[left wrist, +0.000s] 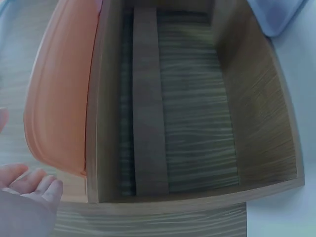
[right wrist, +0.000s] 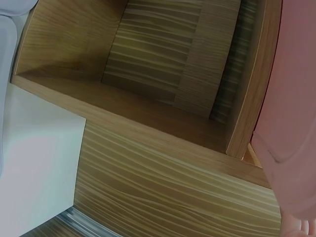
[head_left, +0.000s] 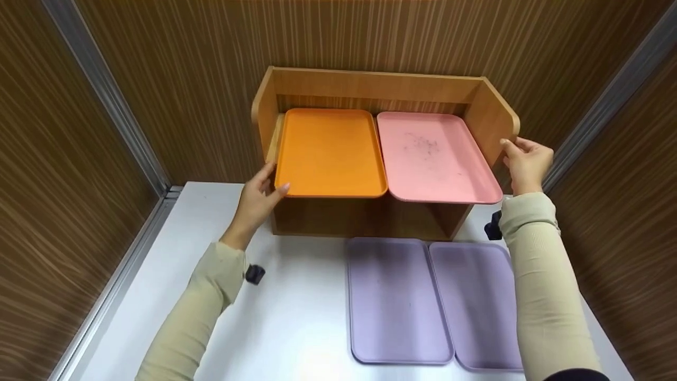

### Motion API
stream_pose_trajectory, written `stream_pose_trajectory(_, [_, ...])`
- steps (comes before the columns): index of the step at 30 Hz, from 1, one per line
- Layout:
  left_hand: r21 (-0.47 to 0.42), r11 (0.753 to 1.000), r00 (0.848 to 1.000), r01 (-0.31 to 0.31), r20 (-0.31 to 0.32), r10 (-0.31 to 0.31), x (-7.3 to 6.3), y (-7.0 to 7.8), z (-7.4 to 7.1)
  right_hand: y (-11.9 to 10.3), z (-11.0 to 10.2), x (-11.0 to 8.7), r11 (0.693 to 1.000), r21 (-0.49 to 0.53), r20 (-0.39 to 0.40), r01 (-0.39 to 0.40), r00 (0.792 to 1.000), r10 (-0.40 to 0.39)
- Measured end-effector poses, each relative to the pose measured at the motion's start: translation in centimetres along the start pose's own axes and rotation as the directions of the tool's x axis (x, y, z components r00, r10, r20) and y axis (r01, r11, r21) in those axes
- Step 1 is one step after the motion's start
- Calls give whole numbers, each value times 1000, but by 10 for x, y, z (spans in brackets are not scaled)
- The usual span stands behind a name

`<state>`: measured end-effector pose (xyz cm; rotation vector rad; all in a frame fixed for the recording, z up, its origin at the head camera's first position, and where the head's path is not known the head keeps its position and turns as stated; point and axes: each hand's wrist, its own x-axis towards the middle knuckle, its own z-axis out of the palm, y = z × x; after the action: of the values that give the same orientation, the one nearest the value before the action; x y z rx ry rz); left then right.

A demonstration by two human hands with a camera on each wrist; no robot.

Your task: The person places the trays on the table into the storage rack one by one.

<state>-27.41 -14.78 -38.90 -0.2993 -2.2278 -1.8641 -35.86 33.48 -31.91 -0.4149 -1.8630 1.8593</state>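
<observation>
A wooden desktop shelf [head_left: 378,82] stands on the white table, with an orange tray [head_left: 333,153] and a pink tray [head_left: 436,172] side by side on its upper board. My left hand [head_left: 256,198] is at the near left corner of the orange tray, thumb at the tray's front edge and fingers extended along the shelf's left side. In the left wrist view its fingers [left wrist: 32,182] are loosely bent beside the orange tray. My right hand [head_left: 529,161] pinches the front edge of the shelf's right side panel [head_left: 492,119], beside the pink tray. Most of that hand is outside the right wrist view.
Two purple trays [head_left: 399,301] lie side by side on the white table [head_left: 296,317] in front of the shelf, the right one partly behind my right sleeve. Below the upper board is a lower compartment [head_left: 359,217]. Wood-patterned walls [head_left: 201,63] enclose the back and both sides.
</observation>
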Motion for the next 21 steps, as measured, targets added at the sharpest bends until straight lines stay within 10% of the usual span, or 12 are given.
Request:
stream_pose_trajectory(9, [98,990,993,-104,-39,108,-41,-14,9,1,1,0,1000,-19,2,-5,1000,5])
stream_pose_trajectory(21, [46,998,998,-34,-53,36,-83,-1,32,2,0,2,1000,13,-10,8,1000,-8])
